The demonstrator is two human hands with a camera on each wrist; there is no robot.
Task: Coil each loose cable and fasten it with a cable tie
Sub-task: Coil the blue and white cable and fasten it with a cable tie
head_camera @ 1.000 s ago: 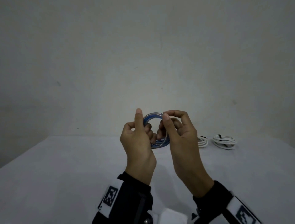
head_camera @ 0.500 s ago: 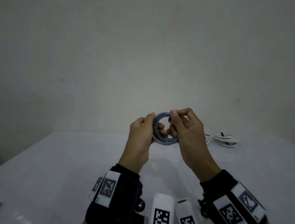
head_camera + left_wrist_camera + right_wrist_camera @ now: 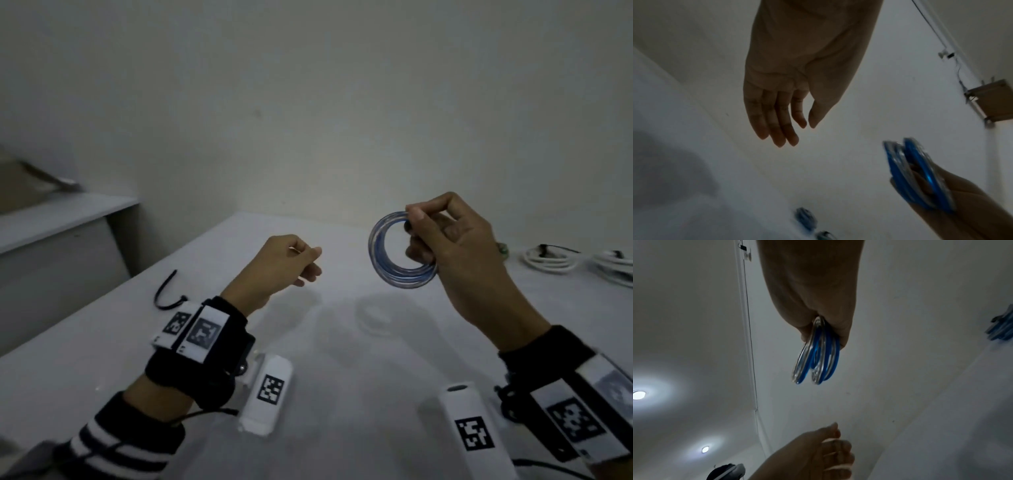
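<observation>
A blue and clear cable wound into a small coil (image 3: 400,255) hangs above the white table (image 3: 102,359). My right hand (image 3: 445,240) grips it, thumb and forefinger pinching its top and the other fingers curled through the ring. The right wrist view shows the coil (image 3: 816,353) hanging from that hand's fingers. My left hand (image 3: 301,263) hovers apart to the left, fingers loosely bent, holding nothing; in the left wrist view its fingers (image 3: 781,123) hang relaxed and the coil (image 3: 916,175) is at the lower right. A black cable tie (image 3: 164,294) lies on the table beyond my left wrist.
Two coiled white cables (image 3: 548,260) (image 3: 616,269) lie at the table's far right. Another blue coil (image 3: 1001,327) rests on the table in the right wrist view. A grey ledge (image 3: 51,219) stands to the left, and a wall runs behind the table.
My left hand has let go of the coil and moved away to the left. The right hand alone now holds the coil, carried to the right. The head view has turned left and down.
</observation>
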